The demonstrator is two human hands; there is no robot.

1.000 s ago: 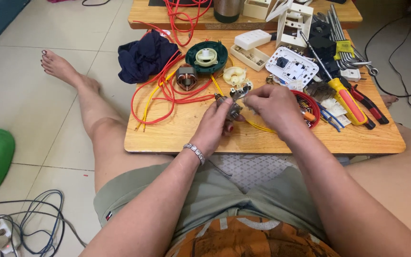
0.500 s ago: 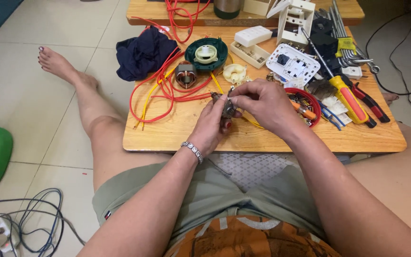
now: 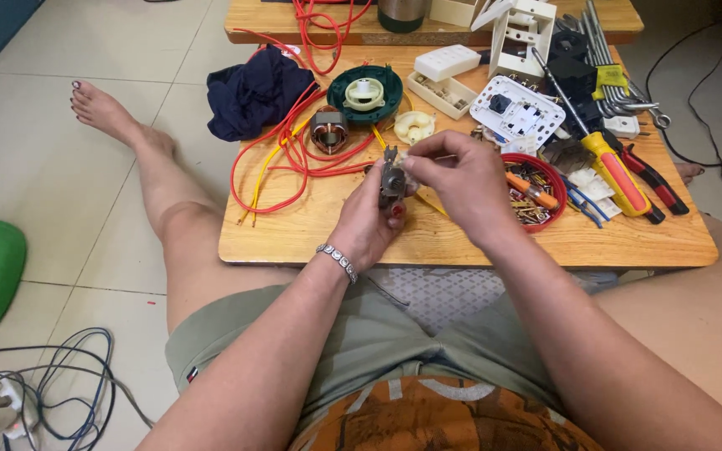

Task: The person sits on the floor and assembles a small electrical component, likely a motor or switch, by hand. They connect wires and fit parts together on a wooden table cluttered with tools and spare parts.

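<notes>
The fingers (image 3: pixel 424 159) of the right hand (image 3: pixel 461 184) pinch the top of a small grey metal motor part (image 3: pixel 391 179), while the left hand (image 3: pixel 369 225) is closed around its lower half. The part has come up off the tabletop (image 3: pixel 461 238) since a second ago and is now held above it. At two o'clock lies a red bowl of screws (image 3: pixel 536 188); at eleven o'clock lies a copper-wound coil (image 3: pixel 327 131) among red wires (image 3: pixel 294 159).

At frame centre, the left hand (image 3: pixel 371 219) grips a small grey motor part (image 3: pixel 391 179) above the wooden table (image 3: pixel 461 242) while the right hand (image 3: pixel 460 179) pinches its top. A red parts bowl (image 3: pixel 536 190) sits just right; red wires (image 3: pixel 294 154) sprawl left.
</notes>
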